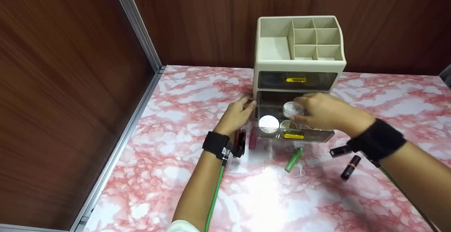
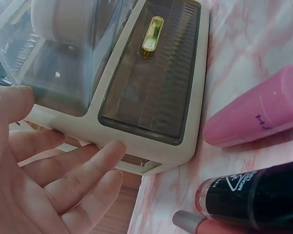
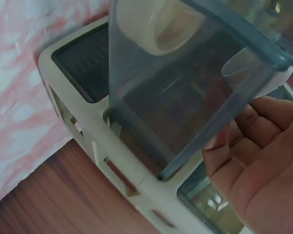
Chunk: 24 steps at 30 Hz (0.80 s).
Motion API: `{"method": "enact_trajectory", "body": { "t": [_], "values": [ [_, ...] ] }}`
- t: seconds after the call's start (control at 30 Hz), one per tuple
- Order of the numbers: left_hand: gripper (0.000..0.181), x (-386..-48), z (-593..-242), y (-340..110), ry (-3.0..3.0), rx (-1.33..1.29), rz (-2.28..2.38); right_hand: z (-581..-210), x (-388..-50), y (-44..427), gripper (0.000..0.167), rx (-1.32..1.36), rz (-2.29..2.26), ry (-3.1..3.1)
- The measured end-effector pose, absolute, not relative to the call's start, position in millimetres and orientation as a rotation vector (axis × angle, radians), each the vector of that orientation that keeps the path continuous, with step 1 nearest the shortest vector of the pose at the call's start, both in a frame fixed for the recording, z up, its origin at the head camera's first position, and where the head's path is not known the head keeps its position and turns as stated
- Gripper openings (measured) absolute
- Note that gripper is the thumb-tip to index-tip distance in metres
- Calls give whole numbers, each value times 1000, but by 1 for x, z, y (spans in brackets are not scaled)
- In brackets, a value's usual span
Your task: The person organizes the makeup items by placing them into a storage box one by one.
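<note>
A cream organizer (image 1: 299, 64) has its middle drawer (image 1: 317, 136) pulled out, with a white round jar (image 1: 269, 123) and another round container (image 1: 289, 125) inside. My right hand (image 1: 326, 112) pinches a clear-and-white round jar (image 1: 293, 108) over that drawer; the right wrist view shows the jar (image 3: 256, 73) beyond the drawer's clear wall, by the fingers of the hand (image 3: 263, 165). At the organizer's left side, my left hand (image 1: 235, 116) has its fingers extended. In the left wrist view these fingers lie along the cream frame (image 2: 122, 139), the hand (image 2: 53, 175) holding nothing.
A pink tube (image 2: 256, 107) and a black tube (image 2: 254, 195) lie left of the drawer front. A green tube (image 1: 294, 159) lies in front of it. To the right are a dark tube (image 1: 351, 168) and another dark item (image 1: 340, 151). Wooden panels (image 1: 204, 20) stand behind and left.
</note>
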<state>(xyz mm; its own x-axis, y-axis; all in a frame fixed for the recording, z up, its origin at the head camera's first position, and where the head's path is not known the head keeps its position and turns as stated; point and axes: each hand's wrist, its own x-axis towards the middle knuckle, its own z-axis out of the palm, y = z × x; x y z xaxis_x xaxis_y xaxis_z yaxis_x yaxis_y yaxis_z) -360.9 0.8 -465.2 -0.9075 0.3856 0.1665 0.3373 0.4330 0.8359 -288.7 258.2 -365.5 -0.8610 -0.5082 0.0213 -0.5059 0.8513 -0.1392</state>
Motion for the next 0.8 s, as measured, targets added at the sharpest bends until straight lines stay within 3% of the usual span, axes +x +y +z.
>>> {"method": "enact_trajectory", "body": {
  "t": [0.3, 0.5, 0.8],
  "values": [
    [48, -361, -464, 0, 2628, 674, 1497, -364, -300, 238, 60, -755, -43, 2890],
    [49, -361, -463, 1, 2626, 667, 1484, -365, -306, 234, 48, -720, -26, 2848],
    [50, -361, -464, 1, 2592, 623, 1511, -369, -310, 225, 44, -708, -2, 2831]
  ]
}}
